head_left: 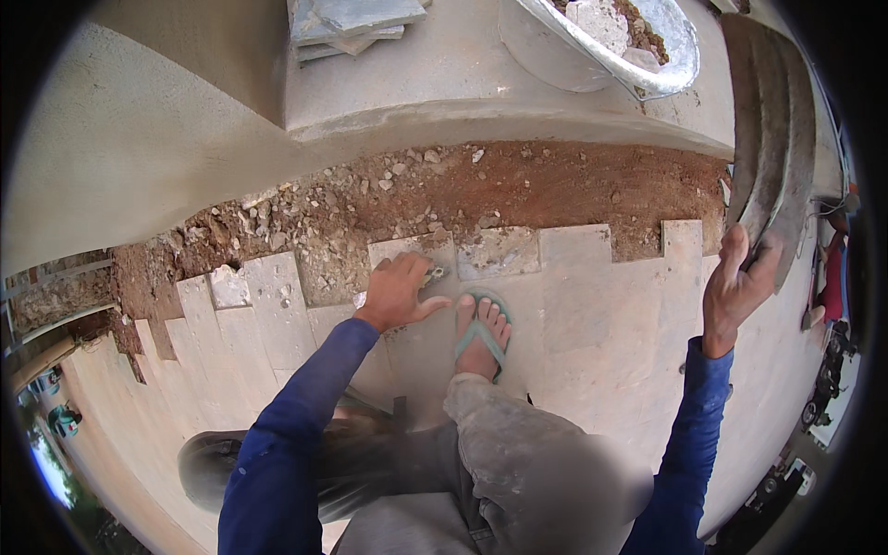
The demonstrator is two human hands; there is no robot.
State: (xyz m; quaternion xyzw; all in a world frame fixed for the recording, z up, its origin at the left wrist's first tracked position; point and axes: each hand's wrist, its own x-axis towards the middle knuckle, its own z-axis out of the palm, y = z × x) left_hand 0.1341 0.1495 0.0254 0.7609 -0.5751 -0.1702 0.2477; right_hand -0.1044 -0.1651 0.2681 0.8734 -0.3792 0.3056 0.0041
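My left hand [400, 291] rests with fingers apart on a paving slab [412, 248] at the edge of the laid paving, just left of my foot. A small greyish bit [435, 275] lies by its fingertips; I cannot make out what it is. My right hand [737, 287] is raised at the right, thumb and fingers closed on the lower end of a long, curved, ridged grey-brown piece [775, 139]. That piece stands upward in the view, and its exact kind is unclear. Reddish soil with loose stones [407, 190] lies beyond the slabs.
A pale bucket [555, 55] of soil and rubble stands on the concrete ledge [444, 92], with stacked slabs [356, 23] to its left. My sandalled foot [483, 338] is on the paving, whose far edge is stepped. Parked vehicles [823, 384] show at the far right.
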